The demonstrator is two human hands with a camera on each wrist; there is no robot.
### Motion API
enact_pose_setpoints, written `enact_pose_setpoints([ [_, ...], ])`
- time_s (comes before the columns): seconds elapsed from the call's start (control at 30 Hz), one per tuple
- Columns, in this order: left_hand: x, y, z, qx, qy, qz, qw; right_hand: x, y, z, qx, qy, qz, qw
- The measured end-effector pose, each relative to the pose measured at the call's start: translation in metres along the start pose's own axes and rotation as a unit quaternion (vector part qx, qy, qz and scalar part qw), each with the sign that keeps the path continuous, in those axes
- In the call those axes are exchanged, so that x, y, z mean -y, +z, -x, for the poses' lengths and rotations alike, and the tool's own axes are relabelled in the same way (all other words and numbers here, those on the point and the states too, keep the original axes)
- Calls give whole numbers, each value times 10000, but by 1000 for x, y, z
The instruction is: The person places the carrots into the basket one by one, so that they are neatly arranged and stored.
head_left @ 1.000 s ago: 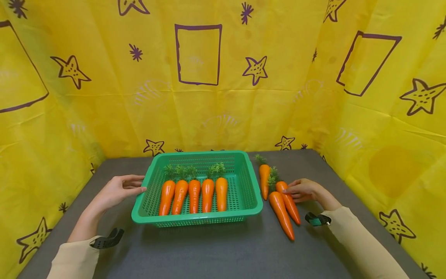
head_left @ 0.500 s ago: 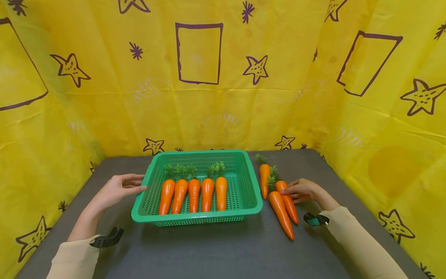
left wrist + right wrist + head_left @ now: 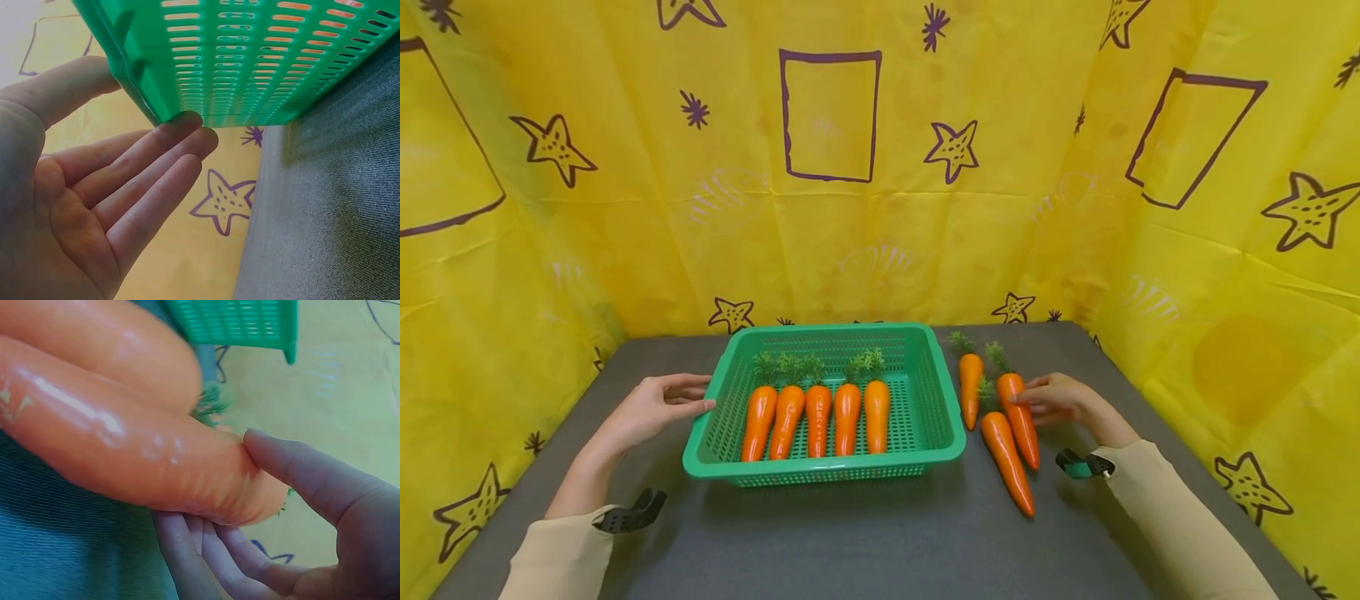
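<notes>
My right hand (image 3: 1060, 402) pinches an orange carrot (image 3: 1020, 421) with a green leafy top, thumb on one side and fingers on the other in the right wrist view. Two more carrots lie close by: one (image 3: 1007, 462) just left and nearer the front, another (image 3: 970, 390) beside the basket. The green plastic basket (image 3: 842, 469) stands in the middle, with several carrots (image 3: 817, 421) in a row inside, leafy tops toward the back. At its left rim is my left hand (image 3: 651, 410). In the left wrist view its fairly straight fingers (image 3: 181, 128) touch the basket's outer side.
A dark grey cloth-covered table (image 3: 850, 542) lies beneath everything. Yellow curtains (image 3: 1000, 233) with purple star drawings close in the back and both sides. Dark bands (image 3: 632, 512) sit at both wrists.
My right hand has shifted the carrot it pinches toward the back and turned it slightly, apart from the carrot in front. The left hand and basket stay put.
</notes>
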State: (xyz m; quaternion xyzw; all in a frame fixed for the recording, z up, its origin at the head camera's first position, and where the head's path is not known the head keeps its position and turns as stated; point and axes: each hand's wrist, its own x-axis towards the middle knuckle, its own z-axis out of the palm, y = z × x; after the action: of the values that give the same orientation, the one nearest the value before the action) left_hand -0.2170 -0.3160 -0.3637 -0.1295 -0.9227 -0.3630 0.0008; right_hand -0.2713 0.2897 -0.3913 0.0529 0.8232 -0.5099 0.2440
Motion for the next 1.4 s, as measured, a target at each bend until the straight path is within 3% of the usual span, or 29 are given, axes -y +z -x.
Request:
enact_pose_setpoints([
  [0.47,0,0,-1,28,23,-10,10000,44,-11,18,-19,-241,230,9994],
  [1.0,-3,-1,-1,11,10,-36,10000,78,0,22,333,-474,390,9976],
  [1.4,0,-1,-2,32,-13,-30,10000,99,15,15,536,-616,263,9963],
])
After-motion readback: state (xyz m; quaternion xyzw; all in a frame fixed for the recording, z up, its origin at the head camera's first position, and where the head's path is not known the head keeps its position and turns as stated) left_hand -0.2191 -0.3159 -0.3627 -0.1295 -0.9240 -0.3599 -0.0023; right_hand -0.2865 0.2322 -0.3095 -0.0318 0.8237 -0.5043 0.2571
